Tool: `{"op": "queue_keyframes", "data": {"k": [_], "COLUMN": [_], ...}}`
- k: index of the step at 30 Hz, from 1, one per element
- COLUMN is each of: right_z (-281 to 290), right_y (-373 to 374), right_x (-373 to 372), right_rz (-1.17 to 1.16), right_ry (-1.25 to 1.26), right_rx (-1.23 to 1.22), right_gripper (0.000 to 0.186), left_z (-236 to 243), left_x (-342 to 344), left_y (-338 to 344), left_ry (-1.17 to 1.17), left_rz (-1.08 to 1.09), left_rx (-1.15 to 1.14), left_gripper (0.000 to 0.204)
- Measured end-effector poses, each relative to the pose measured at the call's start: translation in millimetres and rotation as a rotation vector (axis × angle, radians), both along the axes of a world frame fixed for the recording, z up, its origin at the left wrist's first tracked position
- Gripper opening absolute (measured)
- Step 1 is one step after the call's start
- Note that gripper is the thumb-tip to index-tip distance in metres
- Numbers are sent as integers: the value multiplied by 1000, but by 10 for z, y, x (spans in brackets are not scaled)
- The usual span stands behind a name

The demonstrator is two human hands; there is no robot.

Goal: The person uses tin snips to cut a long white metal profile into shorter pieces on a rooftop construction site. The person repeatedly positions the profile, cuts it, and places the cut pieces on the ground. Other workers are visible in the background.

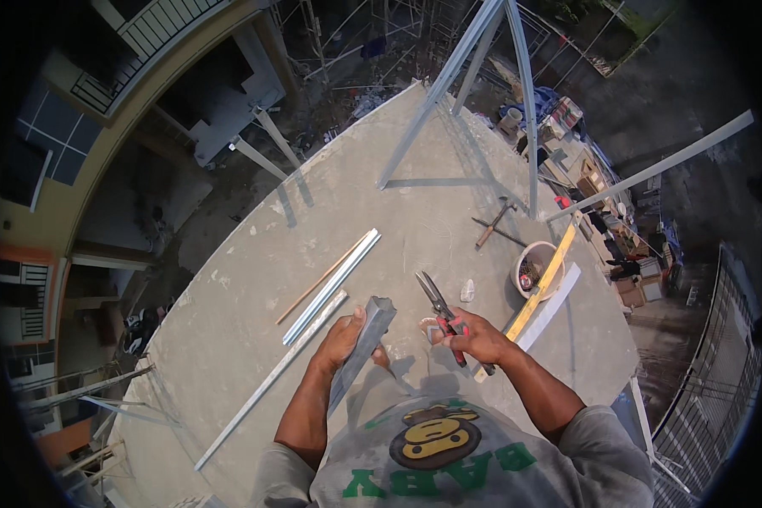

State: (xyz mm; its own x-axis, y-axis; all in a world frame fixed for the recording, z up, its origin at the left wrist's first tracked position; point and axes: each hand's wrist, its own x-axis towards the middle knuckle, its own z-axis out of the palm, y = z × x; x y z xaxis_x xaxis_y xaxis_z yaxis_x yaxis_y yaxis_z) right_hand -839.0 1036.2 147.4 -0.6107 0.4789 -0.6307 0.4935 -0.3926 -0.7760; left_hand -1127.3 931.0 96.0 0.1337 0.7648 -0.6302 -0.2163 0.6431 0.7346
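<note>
My left hand (pixel 339 340) is closed around a grey metal channel (pixel 371 332), whose far end sticks out past my thumb while the rest runs back beside my body. In my right hand (pixel 483 337) is a pair of tin snips (pixel 436 298) with red and black handles. Its dark blades point away from me and to the left, apart from the channel. My fingers partly cover the handles. Both hands are in front of my waist, above a concrete slab (pixel 254 271).
Left of me lie light metal strips (pixel 334 284) and a thin wooden stick (pixel 326 278). A hammer (pixel 486 230), a bucket (pixel 521 258) and a yellow level (pixel 550 275) are to the right. A metal frame (pixel 432 102) stands ahead. Beyond the slab's edge (pixel 220 245) is lower ground.
</note>
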Motion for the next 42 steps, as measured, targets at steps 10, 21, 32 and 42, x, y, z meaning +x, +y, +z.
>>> {"op": "queue_keyframes", "data": {"k": [10, 21, 32, 42], "right_z": [677, 820, 788, 753], "right_y": [-318, 248, 803, 882], "right_x": [-555, -529, -688, -940], "right_rz": [228, 602, 881, 1006], "right_ry": [-67, 51, 87, 191], "right_rx": [753, 519, 612, 658], "right_gripper": [50, 47, 58, 54], "left_z": [811, 1186, 1231, 1407], "left_x": [-298, -270, -172, -14], "left_y": [-354, -467, -502, -478], "left_ry": [-21, 167, 451, 644], "left_rz": [-51, 70, 204, 319], "left_rx": [339, 300, 179, 111], "left_gripper": [64, 76, 69, 63]}}
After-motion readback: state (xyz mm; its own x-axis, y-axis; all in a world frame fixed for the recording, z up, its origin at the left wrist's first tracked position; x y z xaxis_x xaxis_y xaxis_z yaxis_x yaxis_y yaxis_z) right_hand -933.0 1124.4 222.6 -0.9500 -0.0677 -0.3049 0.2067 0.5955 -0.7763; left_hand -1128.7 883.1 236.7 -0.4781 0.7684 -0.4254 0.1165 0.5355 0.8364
